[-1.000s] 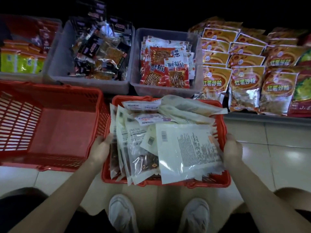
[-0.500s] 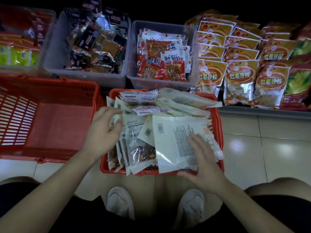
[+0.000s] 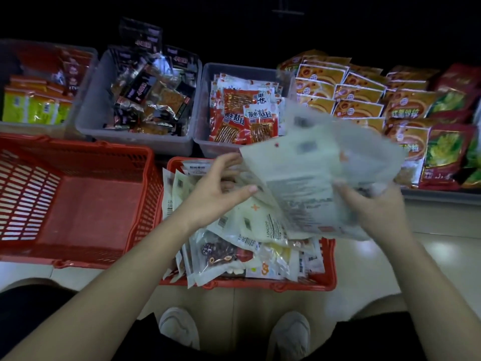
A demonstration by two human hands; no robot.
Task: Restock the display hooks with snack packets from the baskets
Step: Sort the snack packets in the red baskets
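— What has the person got hold of?

— A sheaf of pale packets (image 3: 320,178), lifted up above the red basket (image 3: 299,285) and blurred. The right hand (image 3: 374,209) grips its lower right corner, thumb on the near face, fingers curled behind.

— And the left?

— The left hand (image 3: 216,194) is at the sheaf's left edge, thumb laid on the front and fingers reaching round the back: a light pinch, as far as the blur allows.

— The rest of the stock?

— More loose packets (image 3: 260,230) lie heaped in that basket on the floor (image 3: 429,256), just in front of the person's shoes (image 3: 179,327). A second red basket (image 3: 86,201) stands touching it on the left. Beyond are grey tubs (image 3: 145,145) of snacks and, to the right, rows of orange bags (image 3: 359,95).
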